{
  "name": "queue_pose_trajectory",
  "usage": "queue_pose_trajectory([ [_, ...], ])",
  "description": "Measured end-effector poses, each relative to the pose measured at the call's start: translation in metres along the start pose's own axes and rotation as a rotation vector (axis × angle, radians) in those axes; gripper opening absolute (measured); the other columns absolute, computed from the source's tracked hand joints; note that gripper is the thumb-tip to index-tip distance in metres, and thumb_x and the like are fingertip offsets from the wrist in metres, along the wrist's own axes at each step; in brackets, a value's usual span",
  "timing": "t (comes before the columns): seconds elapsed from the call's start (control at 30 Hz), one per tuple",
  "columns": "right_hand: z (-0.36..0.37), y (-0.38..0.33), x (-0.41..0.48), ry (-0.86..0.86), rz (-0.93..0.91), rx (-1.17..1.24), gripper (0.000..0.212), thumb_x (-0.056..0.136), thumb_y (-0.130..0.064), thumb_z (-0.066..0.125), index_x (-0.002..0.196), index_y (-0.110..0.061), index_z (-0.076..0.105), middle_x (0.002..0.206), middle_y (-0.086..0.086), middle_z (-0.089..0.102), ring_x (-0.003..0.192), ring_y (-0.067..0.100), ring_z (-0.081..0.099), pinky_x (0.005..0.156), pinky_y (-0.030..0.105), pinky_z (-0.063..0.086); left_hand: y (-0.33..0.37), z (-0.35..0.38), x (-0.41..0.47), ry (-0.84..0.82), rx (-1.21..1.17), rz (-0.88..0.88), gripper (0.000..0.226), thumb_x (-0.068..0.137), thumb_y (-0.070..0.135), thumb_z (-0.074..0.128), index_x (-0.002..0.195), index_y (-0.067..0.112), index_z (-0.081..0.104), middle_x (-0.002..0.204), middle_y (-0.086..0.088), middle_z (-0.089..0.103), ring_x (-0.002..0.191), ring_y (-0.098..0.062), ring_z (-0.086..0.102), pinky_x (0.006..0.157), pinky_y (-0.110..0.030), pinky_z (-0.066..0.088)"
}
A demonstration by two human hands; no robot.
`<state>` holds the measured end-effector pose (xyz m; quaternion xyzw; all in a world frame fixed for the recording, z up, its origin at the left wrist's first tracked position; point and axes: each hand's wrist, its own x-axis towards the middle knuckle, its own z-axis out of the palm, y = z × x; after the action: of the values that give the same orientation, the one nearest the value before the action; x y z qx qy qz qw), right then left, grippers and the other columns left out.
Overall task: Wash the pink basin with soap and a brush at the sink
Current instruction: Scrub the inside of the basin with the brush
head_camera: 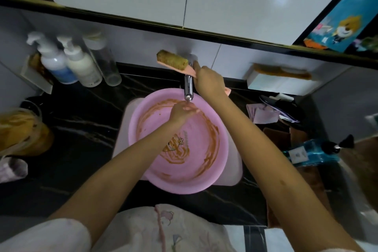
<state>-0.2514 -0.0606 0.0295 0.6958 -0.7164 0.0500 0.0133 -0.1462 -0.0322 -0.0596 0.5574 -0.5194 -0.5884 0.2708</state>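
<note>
One pink basin (pixel 196 170), smeared brown inside, is set in the sink (pixel 122 139) at the worktop's middle. One brush (pixel 172 61) is gripped by its handle in the right hand (pixel 208 82), above the tap (pixel 188 86), beyond the basin's far rim. The left hand (pixel 182 111) is held with straight fingers under the spout, over the basin's far side. Three bottles (pixel 81 65) are stood at the back left corner.
</note>
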Motion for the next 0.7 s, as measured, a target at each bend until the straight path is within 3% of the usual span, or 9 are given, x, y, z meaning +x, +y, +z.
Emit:
queue_pose_trajectory([
  [0.07,0.003,0.004,-0.002,-0.011,0.000,-0.004,0.054,0.094,-0.010,0.042,0.146,-0.014,0.028,0.099,0.013,0.059,0.083,0.035,0.060,0.058,0.035,0.037,0.003,0.002,0.005,0.047,0.001,0.010,0.009,0.076,0.003,0.074,0.081,0.002,0.066,0.062,0.003,0.058,0.044,0.011,0.053,0.051,-0.005,0.039],
  [0.17,0.006,0.005,-0.003,-0.002,-0.012,-0.006,0.057,0.093,-0.009,0.043,0.147,-0.015,0.025,0.098,0.012,0.059,0.079,0.034,0.060,0.055,0.036,0.036,0.001,-0.005,0.006,0.114,0.080,0.027,0.009,0.080,0.006,0.071,0.080,-0.003,0.072,0.052,0.005,0.060,0.037,0.006,0.051,0.044,-0.008,0.040],
  [0.23,0.007,0.007,-0.001,0.012,-0.016,-0.009,0.058,0.092,-0.008,0.045,0.146,-0.016,0.026,0.096,0.011,0.059,0.077,0.032,0.060,0.054,0.036,0.036,-0.001,-0.012,0.006,0.087,0.089,0.042,0.011,0.085,-0.001,0.062,0.089,-0.006,0.071,0.070,-0.009,0.067,0.043,0.002,0.058,0.045,-0.011,0.045],
  [0.33,0.011,0.008,-0.004,0.027,-0.012,0.010,0.057,0.093,-0.012,0.045,0.146,-0.017,0.026,0.099,0.010,0.059,0.078,0.030,0.060,0.054,0.035,0.034,-0.009,-0.023,0.000,0.009,0.139,0.080,0.018,0.089,-0.007,0.053,0.095,-0.005,0.070,0.097,-0.018,0.069,0.062,-0.008,0.066,0.070,-0.032,0.059],
  [0.47,0.009,0.009,-0.004,0.002,-0.020,0.069,0.056,0.097,-0.022,0.042,0.149,-0.020,0.023,0.107,0.011,0.057,0.084,0.032,0.060,0.057,0.035,0.033,-0.005,-0.043,-0.019,0.032,0.415,0.194,0.012,0.081,0.013,0.070,0.070,0.008,0.070,0.064,-0.006,0.067,0.055,-0.009,0.061,0.064,-0.027,0.051],
  [0.53,0.007,0.015,-0.011,-0.022,-0.049,0.164,0.053,0.099,-0.034,0.041,0.148,-0.021,0.026,0.110,0.011,0.054,0.087,0.032,0.059,0.060,0.033,0.035,-0.001,-0.051,-0.028,0.046,0.554,0.266,0.014,0.086,0.012,0.062,0.075,0.012,0.071,0.077,-0.004,0.071,0.072,-0.016,0.065,0.070,-0.025,0.048],
  [0.6,0.009,0.022,-0.031,0.020,-0.047,0.275,0.050,0.099,-0.037,0.042,0.146,-0.020,0.033,0.114,0.011,0.053,0.088,0.032,0.058,0.062,0.031,0.036,0.000,-0.055,-0.036,-0.059,0.572,0.284,0.024,0.087,-0.001,0.054,0.101,0.008,0.071,0.109,-0.004,0.068,0.100,-0.015,0.061,0.084,-0.019,0.043],
  [0.63,0.015,0.026,-0.047,0.062,-0.032,0.332,0.049,0.099,-0.035,0.043,0.144,-0.018,0.035,0.118,0.012,0.053,0.090,0.033,0.059,0.062,0.031,0.038,-0.002,-0.056,-0.040,-0.106,0.553,0.265,0.027,0.087,-0.002,0.055,0.108,0.007,0.068,0.114,-0.003,0.066,0.103,-0.013,0.059,0.087,-0.018,0.042],
  [0.7,0.026,0.034,-0.086,0.116,0.028,0.485,0.049,0.098,-0.031,0.046,0.144,-0.018,0.034,0.126,0.011,0.053,0.094,0.028,0.060,0.067,0.032,0.045,-0.009,-0.059,-0.051,-0.089,0.540,0.247,0.015,0.086,0.006,0.062,0.098,0.011,0.070,0.097,0.000,0.069,0.091,-0.012,0.061,0.086,-0.024,0.045],
])
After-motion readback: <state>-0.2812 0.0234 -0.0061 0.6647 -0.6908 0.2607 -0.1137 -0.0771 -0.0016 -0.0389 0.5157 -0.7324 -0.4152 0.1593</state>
